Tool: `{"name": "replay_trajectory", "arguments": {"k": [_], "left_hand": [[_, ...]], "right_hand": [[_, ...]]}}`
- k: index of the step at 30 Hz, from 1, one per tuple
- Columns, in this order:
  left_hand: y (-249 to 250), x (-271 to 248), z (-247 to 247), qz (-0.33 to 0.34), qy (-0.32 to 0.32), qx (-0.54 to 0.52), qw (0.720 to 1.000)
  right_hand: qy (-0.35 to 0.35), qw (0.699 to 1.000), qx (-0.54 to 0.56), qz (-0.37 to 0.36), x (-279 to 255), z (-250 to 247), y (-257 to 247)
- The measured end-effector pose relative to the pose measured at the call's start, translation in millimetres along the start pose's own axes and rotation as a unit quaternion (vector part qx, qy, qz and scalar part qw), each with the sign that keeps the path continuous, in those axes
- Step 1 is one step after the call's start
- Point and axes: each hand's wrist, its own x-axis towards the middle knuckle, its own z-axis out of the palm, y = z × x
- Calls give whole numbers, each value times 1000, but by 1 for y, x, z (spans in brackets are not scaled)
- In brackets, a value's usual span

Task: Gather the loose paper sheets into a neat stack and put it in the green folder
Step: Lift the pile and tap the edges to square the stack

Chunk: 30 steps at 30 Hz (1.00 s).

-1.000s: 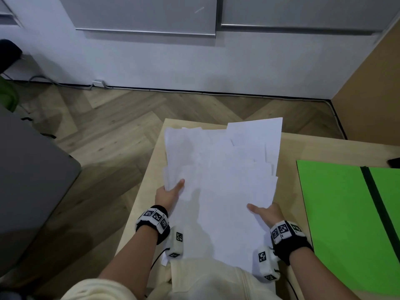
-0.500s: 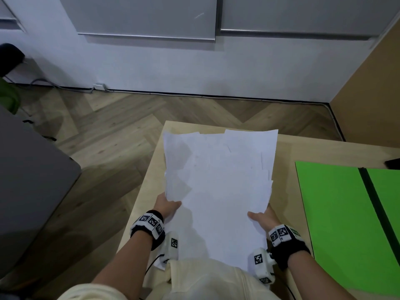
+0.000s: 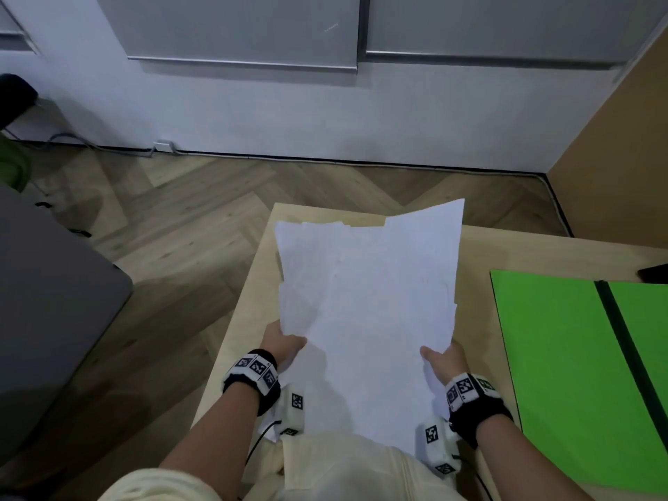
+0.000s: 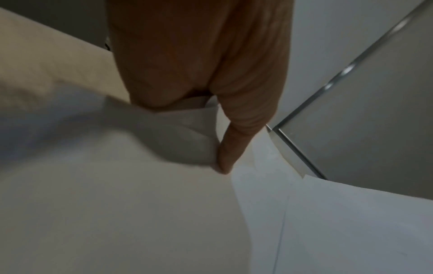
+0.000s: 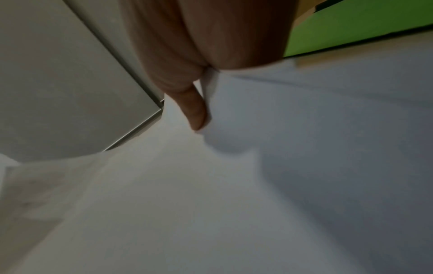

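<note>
A ragged bundle of white paper sheets [image 3: 365, 305] is raised off the wooden table [image 3: 477, 254], its far end tilted up. My left hand [image 3: 283, 343] grips the bundle's left edge, thumb on top. My right hand [image 3: 442, 356] grips the right edge the same way. In the left wrist view the thumb pinches the paper sheets [image 4: 164, 204] against hidden fingers. In the right wrist view the thumb lies on the paper sheets [image 5: 257, 176]. The green folder [image 3: 564, 356] lies open on the table to the right, also visible as the green folder [image 5: 339, 31].
The table's left edge [image 3: 235, 320] drops to a wooden floor. A grey surface [image 3: 47, 301] stands at the left. A white wall with cabinets [image 3: 253, 27] rises behind. A dark object [image 3: 654, 271] lies at the table's far right edge.
Both hands have closed on the sheets' side edges and pushed them inward. The bundle has narrowed and lifted, its far end tilting up off the table.
</note>
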Motion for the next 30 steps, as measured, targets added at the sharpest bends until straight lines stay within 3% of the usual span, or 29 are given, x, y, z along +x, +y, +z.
{"name": "replay_trajectory", "arguments": {"k": [3,6,9,12,14,19,24,27,30], "left_hand": [[2,3,-7,-12,-28,3,1000],[-16,17,-12,-32,-51,-56,997],[-16,13,-5,-30,-50,-84,995],[2,3,8,-4,-20,-21,1000],[13,4,11,10,8,-10,1000],[57,-15,3,106,-21,-53,993],[114,-23,-20,238,-60,-107,963],[146,-41,-35,285,-107,-83,949],[145,-45,-43,265,-145,-42,952]], "right_hand": [[-27,999,44,9,9,-13,12],[-98,989,107,20,20,-27,31],[-142,986,84,25,15,-21,25],[-49,996,-69,13,23,-4,19],[-10,995,-104,-4,28,1,13],[32,995,-30,-94,14,-20,-27],[72,967,70,-234,-31,-57,-104],[42,960,135,-241,-42,-75,-128],[2,961,132,-245,-40,-77,-124]]}}
